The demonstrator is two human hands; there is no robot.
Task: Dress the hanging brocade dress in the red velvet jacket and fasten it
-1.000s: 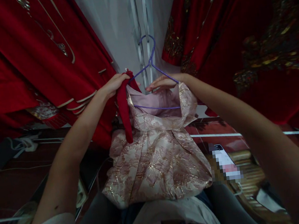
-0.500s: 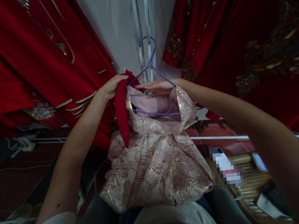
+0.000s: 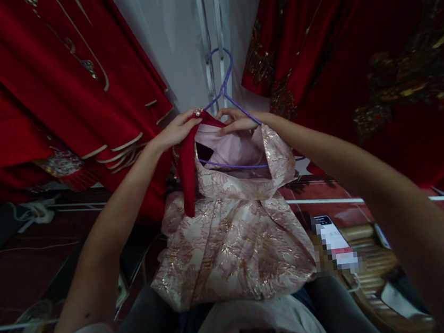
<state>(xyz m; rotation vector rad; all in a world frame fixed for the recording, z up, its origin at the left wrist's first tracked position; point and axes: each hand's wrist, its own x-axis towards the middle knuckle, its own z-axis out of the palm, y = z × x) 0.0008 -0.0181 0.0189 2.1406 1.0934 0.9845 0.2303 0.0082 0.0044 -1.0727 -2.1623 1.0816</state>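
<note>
A pale pink and gold brocade dress [image 3: 231,245] hangs on a purple hanger [image 3: 227,75], its skirt spread toward my lap. Over the dress's left shoulder lies a red cloth sash [image 3: 189,175], one end dangling down the front. My left hand [image 3: 180,128] is closed on the sash beside a small pearly ornament [image 3: 199,112]. Behind the neckline, my right hand [image 3: 236,120] has its fingers curled at the sash's other end, which stretches between both hands. The right forearm passes over the hanger's right shoulder. Inside the bodice, pink lining shows.
Red embroidered garments [image 3: 114,66] hang at left, and more red garments with gold trim [image 3: 315,70] at right. Metal poles [image 3: 216,6] rise behind the hanger. A phone [image 3: 337,244] lies on a slatted bamboo surface [image 3: 364,257] at lower right. A clear plastic container [image 3: 27,327] sits lower left.
My right hand has gone from flat, outstretched fingers to curled ones at the red sash. My left hand has shifted slightly right, and the sash now stretches across the back of the neckline.
</note>
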